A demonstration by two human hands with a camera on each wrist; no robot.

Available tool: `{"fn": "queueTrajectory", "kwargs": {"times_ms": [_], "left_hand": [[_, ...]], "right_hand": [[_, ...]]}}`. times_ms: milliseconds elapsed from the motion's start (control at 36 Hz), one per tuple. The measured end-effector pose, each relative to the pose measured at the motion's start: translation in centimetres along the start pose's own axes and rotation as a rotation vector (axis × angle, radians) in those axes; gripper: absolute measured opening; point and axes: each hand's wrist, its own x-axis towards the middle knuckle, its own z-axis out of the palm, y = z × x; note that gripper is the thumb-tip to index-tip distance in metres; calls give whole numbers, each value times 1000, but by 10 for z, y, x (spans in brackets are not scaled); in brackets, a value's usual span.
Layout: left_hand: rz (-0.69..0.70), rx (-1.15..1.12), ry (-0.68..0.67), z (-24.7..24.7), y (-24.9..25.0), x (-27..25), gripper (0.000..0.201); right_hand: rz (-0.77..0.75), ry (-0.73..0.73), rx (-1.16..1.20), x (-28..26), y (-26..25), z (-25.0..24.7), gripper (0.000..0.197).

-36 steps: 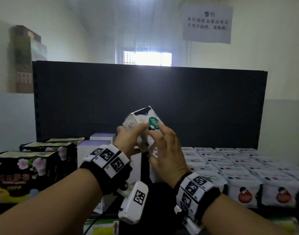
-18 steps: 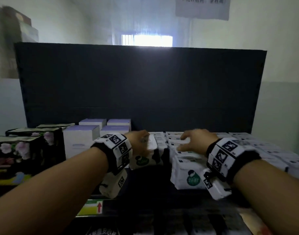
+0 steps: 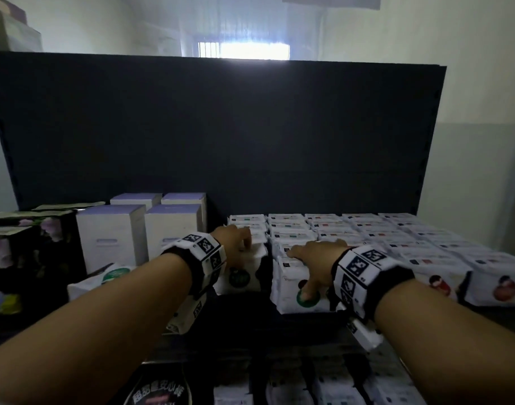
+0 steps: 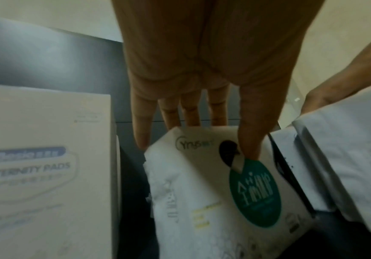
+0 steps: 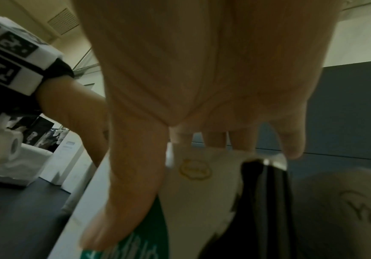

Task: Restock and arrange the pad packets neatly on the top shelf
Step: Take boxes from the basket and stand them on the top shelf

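Note:
On the top shelf (image 3: 244, 317), my left hand (image 3: 236, 244) grips a white pad packet (image 3: 241, 277) with a green round label. It stands at the front of the leftmost white column. In the left wrist view the fingers (image 4: 191, 113) reach over the packet's (image 4: 202, 192) top edge and the thumb presses its front. My right hand (image 3: 312, 258) holds the neighbouring green-label packet (image 3: 291, 299), fingers across its top, thumb down on its front face. In the right wrist view the thumb (image 5: 124, 201) covers part of that packet's (image 5: 202, 192) green label.
White maternity pad boxes (image 3: 113, 235) stand to the left, with black flowered packs (image 3: 16, 244) beyond. One more green-label packet (image 3: 98, 282) lies at the front left. Rows of white packets (image 3: 426, 249) fill the right side. A black back panel (image 3: 221, 141) closes the rear.
A second ago both hands held one packet up in the air. It now stands on the shelf under my left hand, and my right thumb has dropped onto the neighbouring packet's front.

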Motion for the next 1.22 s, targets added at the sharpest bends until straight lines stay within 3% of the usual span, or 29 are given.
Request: {"fn": "queueTrajectory", "kwargs": {"times_ms": [139,333,444,528,639,722,833,889,1028,1167,1222], "left_hand": [[30,41,22,2,-1,2,39],[6,-23,47,7,-4,0,51],[-44,-119,146,-11,-27,-22,51],[-118,-167,198,-30,-53,-48,41],[-273,-95,170,-47,-104,-86,37],[-389,-19,115,-47,-141,-110,34],[-520,6,25,-38,-180,-127,41],[-563,10,-13,-33,-192,-130,44],[-609,-23,-50,-18,-204,-132,57],[-624,-112,-87,5,-211,-131,68],[-629,-139,-77,10,-214,-133,71]], "right_hand": [[-2,90,-39,3,-3,6,97],[17,77,-30,4,-3,6,95],[24,42,-18,4,-2,3,97],[23,21,45,3,-3,-1,98],[47,-52,89,-1,-14,-13,93],[89,48,91,-2,-28,-25,87],[23,369,228,8,-65,-43,61],[-74,423,241,14,-96,-49,53],[-244,256,286,29,-178,-48,51],[-212,149,416,47,-232,-32,43],[-184,128,502,52,-245,-30,53]]}}
